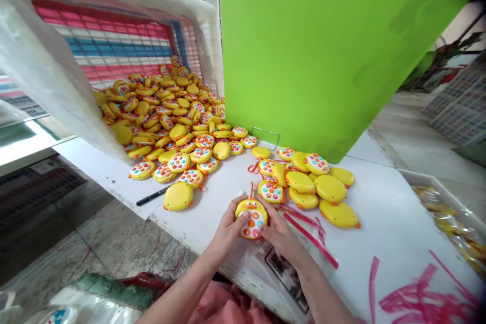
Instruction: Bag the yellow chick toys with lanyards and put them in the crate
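A yellow duck-shaped toy with colored round buttons on a white face is held upright between my two hands, its buttons toward me. My left hand grips its left side with the thumb on the front. On the other side, my right hand closes around the edge, thumb near the lower buttons. An orange cord loop sticks up from the toy's top. Just under my right hand lies a clear plastic bag with a dark printed panel. Several more duck toys rest in a loose group beyond my right hand.
A large heap of duck toys spills from a tipped, lined crate at the left. A green board stands behind. A black pen and pink strips lie on the white table. Bagged toys fill a box at right.
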Tool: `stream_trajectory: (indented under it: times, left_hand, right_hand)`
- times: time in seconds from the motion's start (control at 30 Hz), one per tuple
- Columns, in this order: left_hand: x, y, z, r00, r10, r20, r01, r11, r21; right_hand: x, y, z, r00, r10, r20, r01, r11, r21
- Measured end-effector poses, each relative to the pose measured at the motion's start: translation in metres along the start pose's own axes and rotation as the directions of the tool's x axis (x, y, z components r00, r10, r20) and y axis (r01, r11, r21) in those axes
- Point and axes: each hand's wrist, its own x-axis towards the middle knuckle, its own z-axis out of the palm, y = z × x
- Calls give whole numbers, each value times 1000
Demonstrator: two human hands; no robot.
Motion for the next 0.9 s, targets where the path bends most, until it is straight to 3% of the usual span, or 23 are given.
stream_trajectory:
  times: [0.2, 0.43, 0.53, 0.73, 0.83, 0.9]
  left_hand:
    - [-5, -8, 5, 998, 23, 51, -31, 986, 163]
    - [-4, -12, 3, 991, 71, 115, -92, 977, 191]
    - [-4, -11, 1, 989, 101, 109, -128, 952, 279]
    - [-7, 3, 1, 978, 126, 163, -185, 887, 423]
    - [-3, 18, -25, 978, 187, 97, -206, 744, 636]
    - [1, 26, -54, 935, 353, -23, -171, 508, 844]
  right_hand:
    - [0, 1, -3, 990, -28, -137, 3, 983, -182]
    - [-1, 1, -5, 990, 0, -142, -13, 996, -85]
    - [-1, -1, -5, 990, 35, -136, -42, 998, -52]
    - [-3, -4, 1, 986, 5, -167, -25, 993, -118]
    - [0, -1, 4, 967, 38, -253, -51, 998, -43]
    - [5, 0, 1, 930, 58, -362, -45, 998, 45]
